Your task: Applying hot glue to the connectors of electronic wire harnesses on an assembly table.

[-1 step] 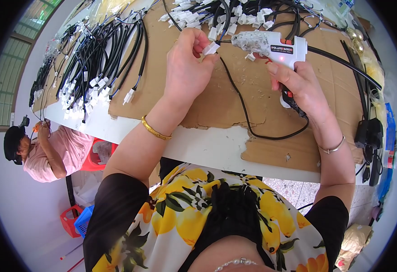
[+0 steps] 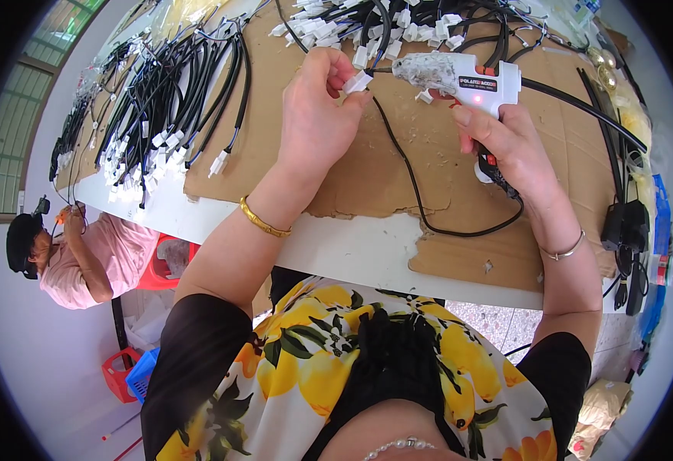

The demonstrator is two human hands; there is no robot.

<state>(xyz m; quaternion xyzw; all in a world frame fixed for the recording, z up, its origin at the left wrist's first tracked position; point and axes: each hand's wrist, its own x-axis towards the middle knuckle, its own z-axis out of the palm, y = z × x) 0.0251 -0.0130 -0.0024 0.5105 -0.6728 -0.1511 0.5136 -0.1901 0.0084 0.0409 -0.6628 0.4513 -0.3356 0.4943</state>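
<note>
Between the thumb and fingers of my left hand (image 2: 317, 115) is a small white plug connector (image 2: 358, 82). My right hand (image 2: 509, 142) is wrapped round the handle of a white hot glue gun (image 2: 474, 83), whose small red light is lit. The gun's nozzle points left and sits right by the connector; whether they touch I cannot tell. A black glue stick (image 2: 582, 109) juts from the gun's back. From the base of its handle a black cord (image 2: 459, 233) loops over the cardboard.
Bundled black cables (image 2: 190, 92) with white connectors lie at the left, and a pile of white connectors (image 2: 421, 29) lies beyond my hands. Cardboard (image 2: 336, 180) covers much of the white table (image 2: 313, 250). Black adapters (image 2: 624, 230) are at the right edge. Another person (image 2: 98, 261) sits at the left.
</note>
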